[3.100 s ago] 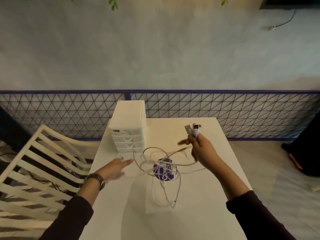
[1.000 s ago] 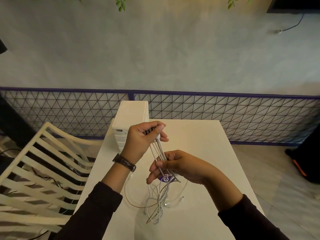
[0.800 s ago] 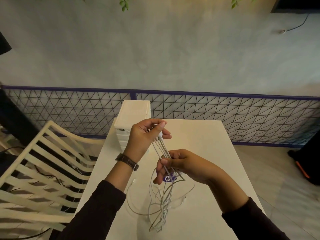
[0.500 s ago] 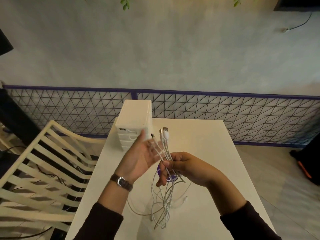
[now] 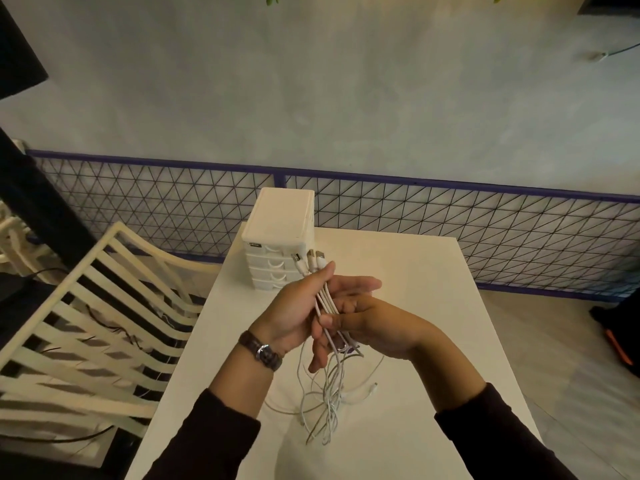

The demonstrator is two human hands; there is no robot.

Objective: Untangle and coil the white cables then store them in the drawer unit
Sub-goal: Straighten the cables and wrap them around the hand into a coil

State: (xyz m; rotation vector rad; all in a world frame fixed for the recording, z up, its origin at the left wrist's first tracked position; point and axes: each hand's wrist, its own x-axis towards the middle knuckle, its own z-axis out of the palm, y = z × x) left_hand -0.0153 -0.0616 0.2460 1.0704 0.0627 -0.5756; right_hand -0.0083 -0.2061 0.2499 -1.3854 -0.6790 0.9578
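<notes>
The right hand [image 5: 377, 323] is curled round the bundle of white cables [image 5: 325, 299]. Its thumb presses the strands against its bent fingers, and one finger hangs straight down below the grip. The left hand [image 5: 294, 313] lies open beside it, palm turned towards the right. Its fingers are straight and its thumb points up, and the upper run of the cables lies in the fork between them.

Above the left thumb the plug ends [image 5: 310, 259] stand free, three short metal-tipped connectors side by side. Below the right hand the thin, smooth, round cords fall in loose tangled loops onto the white surface [image 5: 426, 292].

The drawer unit [image 5: 281, 233] stands at the far left corner of the surface, well apart from the tangle. It is a small boxy tower of matt white plastic with a flat lid, and its stacked drawers are all shut, each with a scooped handle.

A dark leather-strapped wristwatch [image 5: 262, 351] sits on the left wrist. A cream slatted chair [image 5: 86, 327] stands left of the surface.
</notes>
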